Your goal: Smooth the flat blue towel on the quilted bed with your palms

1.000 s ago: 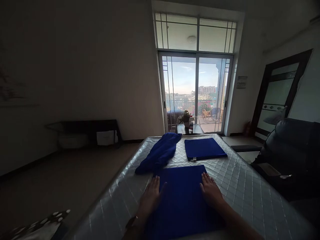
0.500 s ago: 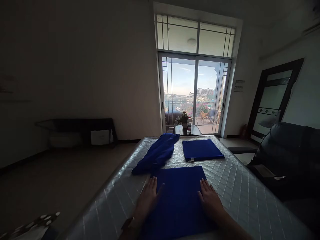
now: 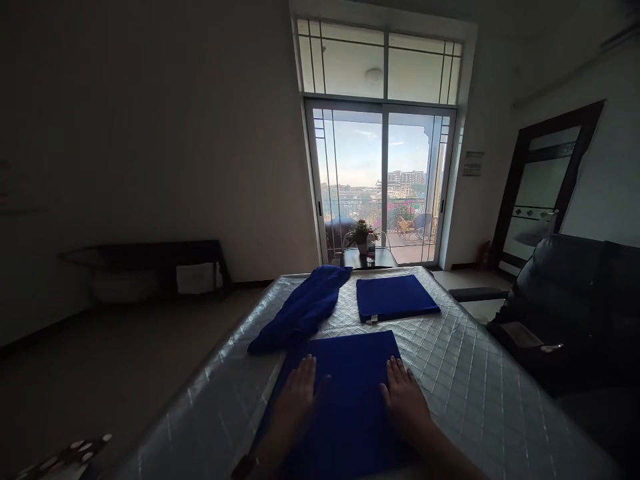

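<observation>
Blue square cloth [image 3: 351, 407] is lying on the near part of the quilted silver cover [image 3: 475, 380]; left hand [image 3: 297, 392] and right hand [image 3: 405, 393] are resting along its sides, opened flat, gripping nothing, while crumpled blue fabric [image 3: 306, 307] is lying farther left

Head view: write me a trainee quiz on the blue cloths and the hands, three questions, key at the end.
1. Multiple choice. How does the far-left blue cloth lie on the silver cover?
A. Flat and square
B. Crumpled in a long heap
C. Rolled into a ball

2. True or false: both hands are palm up.

3. Fill in the blank. The small tag on the near edge of the far-right blue cloth is ____.

Key:
1. B
2. False; the left hand and right hand are palm down on the near blue cloth.
3. White
</observation>
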Available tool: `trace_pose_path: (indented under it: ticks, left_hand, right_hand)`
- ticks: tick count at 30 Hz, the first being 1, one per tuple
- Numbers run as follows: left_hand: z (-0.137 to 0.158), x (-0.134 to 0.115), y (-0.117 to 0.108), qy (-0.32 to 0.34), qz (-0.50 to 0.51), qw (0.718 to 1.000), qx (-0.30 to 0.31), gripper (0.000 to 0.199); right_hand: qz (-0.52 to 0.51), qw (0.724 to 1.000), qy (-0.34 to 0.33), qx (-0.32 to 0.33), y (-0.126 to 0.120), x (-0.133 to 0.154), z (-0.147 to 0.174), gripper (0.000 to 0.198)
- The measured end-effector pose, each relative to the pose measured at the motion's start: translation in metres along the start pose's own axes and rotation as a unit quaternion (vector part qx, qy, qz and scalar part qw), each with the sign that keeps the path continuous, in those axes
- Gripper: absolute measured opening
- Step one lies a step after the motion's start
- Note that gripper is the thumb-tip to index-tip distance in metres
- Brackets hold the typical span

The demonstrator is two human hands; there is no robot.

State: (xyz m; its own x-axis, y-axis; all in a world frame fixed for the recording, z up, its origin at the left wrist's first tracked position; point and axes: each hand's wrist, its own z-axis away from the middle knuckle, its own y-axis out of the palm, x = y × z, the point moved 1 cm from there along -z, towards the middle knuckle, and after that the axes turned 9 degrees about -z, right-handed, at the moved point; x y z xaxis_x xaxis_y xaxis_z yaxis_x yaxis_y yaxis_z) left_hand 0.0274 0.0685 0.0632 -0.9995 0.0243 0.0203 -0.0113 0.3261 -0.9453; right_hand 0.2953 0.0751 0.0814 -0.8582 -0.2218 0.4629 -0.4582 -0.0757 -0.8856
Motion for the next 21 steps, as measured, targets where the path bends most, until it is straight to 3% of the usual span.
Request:
trace_pose_path:
  ticks: [5,7,9,14,21]
  left_hand:
    - [0.007,-0.109,-0.006,0.204,0.114,0.969,0.08,0.069]
    - [0.002,-0.136,-0.011,0.21,0.142,0.962,0.1,0.07]
    - [-0.007,-0.145,-0.016,0.184,0.151,0.965,0.115,0.071]
    - [-0.011,-0.117,-0.019,0.15,0.12,0.974,0.117,0.071]
    - [0.028,-0.029,-0.014,0.061,0.047,0.992,0.099,0.065]
  right_hand:
    - [-0.009,1.0,-0.022,-0.006,0.005,-0.009,-0.003,0.063]
    - [0.002,0.999,-0.038,-0.004,0.008,-0.013,-0.004,0.063]
    - [0.008,0.999,-0.045,-0.005,0.01,-0.015,-0.005,0.063]
    - [-0.014,1.0,-0.024,-0.01,0.007,-0.01,-0.004,0.063]
    - [-0.033,0.999,-0.006,0.004,-0.004,-0.003,0.0,0.066]
